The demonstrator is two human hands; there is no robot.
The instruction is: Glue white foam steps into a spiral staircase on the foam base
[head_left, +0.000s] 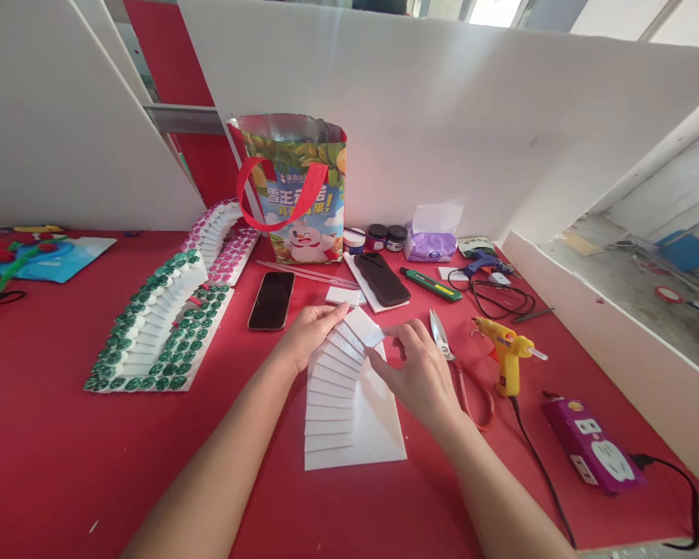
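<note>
In front of me lies a white board (381, 423) with several overlapping white strips (331, 396) set on it like curved steps. At the far end of the row is the topmost white strip (365, 326). My left hand (313, 335) pinches its left edge between thumb and fingers. On the other side, my right hand (422, 371) grips its right end with thumb and forefinger, the other fingers curled. Just beyond the left fingertips rests a small stack of white pieces (342, 296). Red-handled scissors (460, 373) lie to the right of my right hand.
Left stands a curved stepped model with green rosettes (151, 338), a pink one (227, 241) behind. A bag (306, 194), two phones (272, 300), a green cutter (431, 284) and tissues (432, 241) sit farther back. Right are a yellow glue gun (506, 353) and a purple power strip (592, 446), both corded.
</note>
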